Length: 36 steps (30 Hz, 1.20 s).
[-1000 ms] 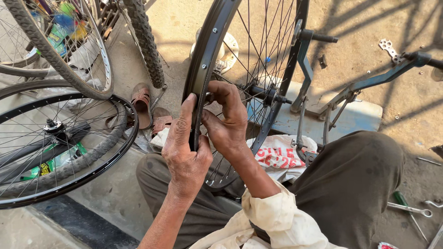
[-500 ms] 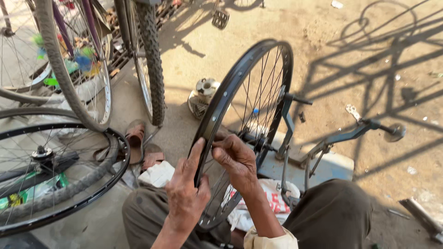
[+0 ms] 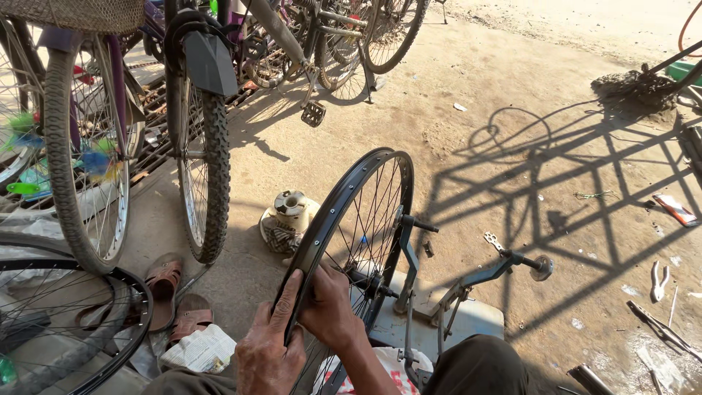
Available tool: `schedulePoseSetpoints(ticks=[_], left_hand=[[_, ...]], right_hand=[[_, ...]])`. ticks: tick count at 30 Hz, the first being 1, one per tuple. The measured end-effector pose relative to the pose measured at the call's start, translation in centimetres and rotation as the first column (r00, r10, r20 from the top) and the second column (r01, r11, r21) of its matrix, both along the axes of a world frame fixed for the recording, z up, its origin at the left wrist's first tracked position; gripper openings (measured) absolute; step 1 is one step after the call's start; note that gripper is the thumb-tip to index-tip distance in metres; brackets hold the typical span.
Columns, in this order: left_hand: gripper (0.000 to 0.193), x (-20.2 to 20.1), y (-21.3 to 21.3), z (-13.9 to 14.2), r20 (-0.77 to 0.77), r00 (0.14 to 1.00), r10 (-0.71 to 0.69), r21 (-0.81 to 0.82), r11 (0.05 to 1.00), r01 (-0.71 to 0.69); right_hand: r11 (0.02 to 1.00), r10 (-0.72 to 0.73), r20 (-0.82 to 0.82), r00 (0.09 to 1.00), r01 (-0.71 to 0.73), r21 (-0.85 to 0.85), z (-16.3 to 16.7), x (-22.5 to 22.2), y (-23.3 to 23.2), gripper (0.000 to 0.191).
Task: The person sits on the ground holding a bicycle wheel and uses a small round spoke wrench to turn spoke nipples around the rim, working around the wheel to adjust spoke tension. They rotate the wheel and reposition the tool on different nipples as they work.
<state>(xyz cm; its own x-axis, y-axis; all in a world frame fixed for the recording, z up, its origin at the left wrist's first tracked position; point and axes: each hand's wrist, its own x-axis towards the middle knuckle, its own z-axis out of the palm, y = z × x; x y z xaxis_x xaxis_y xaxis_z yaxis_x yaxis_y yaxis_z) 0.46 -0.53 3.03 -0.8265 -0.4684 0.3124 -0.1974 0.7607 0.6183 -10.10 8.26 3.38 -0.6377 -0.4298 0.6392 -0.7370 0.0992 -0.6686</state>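
A black bicycle wheel rim (image 3: 344, 201) with thin spokes stands upright in a grey truing stand (image 3: 468, 281) in front of me. My left hand (image 3: 269, 351) grips the near edge of the rim from the outside, fingers wrapped over it. My right hand (image 3: 330, 307) is closed on the same part of the rim from the spoke side, thumb on the rim. Both forearms come up from the bottom edge of the view.
Parked bicycles with tyres (image 3: 205, 153) stand at left and back. A second black rim (image 3: 110, 344) lies at lower left beside brown sandals (image 3: 164, 281) and folded newspaper (image 3: 201, 350). A white hub-like part (image 3: 289, 216) sits behind the wheel. Pliers (image 3: 658, 281) and tools lie at right.
The view has tilted up and pulled back, so more ground and the parked bicycles show. Both hands stay on the near part of the rim.
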Motion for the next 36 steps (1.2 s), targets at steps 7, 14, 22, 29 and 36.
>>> schedulePoseSetpoints(ticks=[7,14,22,29,36], left_hand=[[0.102,-1.0,0.9,2.2,0.06,0.998,-0.027,0.055,0.998,0.024],[0.092,0.1,1.4,3.1,-0.079,0.989,-0.123,-0.007,0.992,0.123],[0.096,-0.7,0.5,3.8,-0.11,0.982,-0.153,-0.093,0.985,0.143],[0.087,0.7,-0.1,5.8,-0.057,0.979,-0.195,-0.05,0.98,0.193],[0.073,2.7,-0.1,3.4,-0.27,0.94,-0.207,-0.088,0.978,0.19]], right_hand=[[0.883,0.469,0.587,0.66,-0.335,-0.329,0.4,-2.6,0.6,0.04],[0.597,0.795,0.505,0.338,-0.281,-0.752,-0.5,-3.4,2.8,0.053],[0.825,0.403,0.538,0.741,-0.04,-0.563,-1.7,-1.5,0.6,0.036],[0.72,0.35,0.452,0.821,0.073,-0.69,-2.2,-0.8,-0.9,0.024],[0.608,0.581,0.54,0.61,0.117,-0.786,-2.4,-1.3,-0.6,0.022]])
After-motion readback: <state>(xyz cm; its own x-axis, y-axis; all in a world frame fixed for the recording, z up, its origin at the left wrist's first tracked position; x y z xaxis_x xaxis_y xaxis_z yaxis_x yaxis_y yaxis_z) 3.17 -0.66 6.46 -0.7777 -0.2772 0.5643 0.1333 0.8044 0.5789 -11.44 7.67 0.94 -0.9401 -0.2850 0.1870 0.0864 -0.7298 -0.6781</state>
